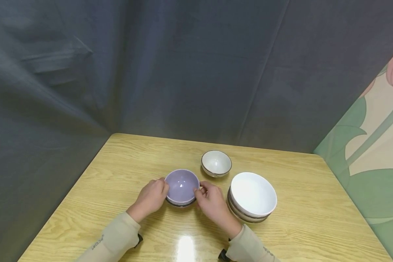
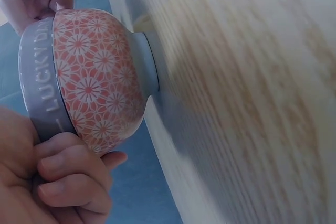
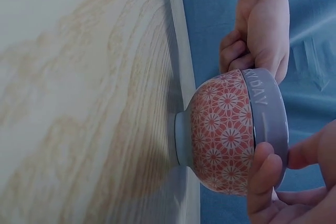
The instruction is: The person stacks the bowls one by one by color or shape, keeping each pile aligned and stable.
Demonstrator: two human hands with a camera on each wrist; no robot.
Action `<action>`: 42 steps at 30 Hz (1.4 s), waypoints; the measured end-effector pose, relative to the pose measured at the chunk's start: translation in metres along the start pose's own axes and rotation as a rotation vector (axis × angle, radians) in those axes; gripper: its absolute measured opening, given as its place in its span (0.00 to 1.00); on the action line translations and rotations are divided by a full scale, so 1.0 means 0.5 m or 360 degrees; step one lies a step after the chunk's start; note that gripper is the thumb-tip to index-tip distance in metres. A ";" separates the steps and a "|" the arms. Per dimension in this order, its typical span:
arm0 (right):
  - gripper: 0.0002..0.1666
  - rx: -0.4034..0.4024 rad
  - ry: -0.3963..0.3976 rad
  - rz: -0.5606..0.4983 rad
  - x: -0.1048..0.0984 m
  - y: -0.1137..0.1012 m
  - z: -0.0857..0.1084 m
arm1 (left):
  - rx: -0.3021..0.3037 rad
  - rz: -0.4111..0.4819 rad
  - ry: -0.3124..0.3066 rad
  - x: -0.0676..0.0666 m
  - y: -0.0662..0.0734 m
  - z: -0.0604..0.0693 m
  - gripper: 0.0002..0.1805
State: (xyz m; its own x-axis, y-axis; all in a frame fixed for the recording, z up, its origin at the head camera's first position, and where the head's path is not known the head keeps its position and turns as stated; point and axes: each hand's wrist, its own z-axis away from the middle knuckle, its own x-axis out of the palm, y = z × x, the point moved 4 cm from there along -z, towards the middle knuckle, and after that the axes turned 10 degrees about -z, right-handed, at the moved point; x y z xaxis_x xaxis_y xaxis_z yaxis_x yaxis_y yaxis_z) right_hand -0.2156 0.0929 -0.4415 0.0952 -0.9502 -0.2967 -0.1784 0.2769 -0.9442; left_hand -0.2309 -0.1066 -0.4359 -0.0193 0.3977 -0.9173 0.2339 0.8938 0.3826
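Note:
A purple bowl (image 1: 182,185) with raised lettering on its side sits nested inside a red flower-patterned bowl (image 2: 97,77), whose foot stands on the table. My left hand (image 1: 152,196) pinches the left side of the rim, its other fingers curled below in the left wrist view. On the opposite side my right hand (image 1: 214,205) holds the purple bowl's rim between thumb and fingers, its fingertips also against the patterned bowl (image 3: 223,135) in the right wrist view.
Behind and slightly right stands a small white bowl (image 1: 216,162) with a dark rim. Right of my right hand is a stack of larger bowls, a white one (image 1: 253,194) on top. The wooden table (image 1: 301,203) meets a dark curtain (image 1: 196,72) at the back.

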 end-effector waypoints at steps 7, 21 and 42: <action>0.20 -0.0028 0.0000 0.0009 -0.002 -0.001 0.000 | 0.0007 -0.0058 0.0026 -0.002 0.005 0.003 0.17; 0.19 0.0008 -0.0069 0.0092 -0.006 0.000 -0.008 | -0.0023 0.0030 -0.0100 -0.006 0.003 -0.003 0.14; 0.22 0.0030 -0.0018 0.0166 -0.009 -0.004 -0.013 | 0.0013 0.0133 -0.0015 0.004 -0.010 -0.013 0.17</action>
State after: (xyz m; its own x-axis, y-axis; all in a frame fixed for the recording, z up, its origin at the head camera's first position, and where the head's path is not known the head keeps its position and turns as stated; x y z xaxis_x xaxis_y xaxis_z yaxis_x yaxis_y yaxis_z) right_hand -0.2223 0.0957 -0.4376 0.0880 -0.9144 -0.3951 -0.1698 0.3771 -0.9105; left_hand -0.2383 -0.1088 -0.4390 0.0097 0.4688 -0.8833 0.2425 0.8558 0.4569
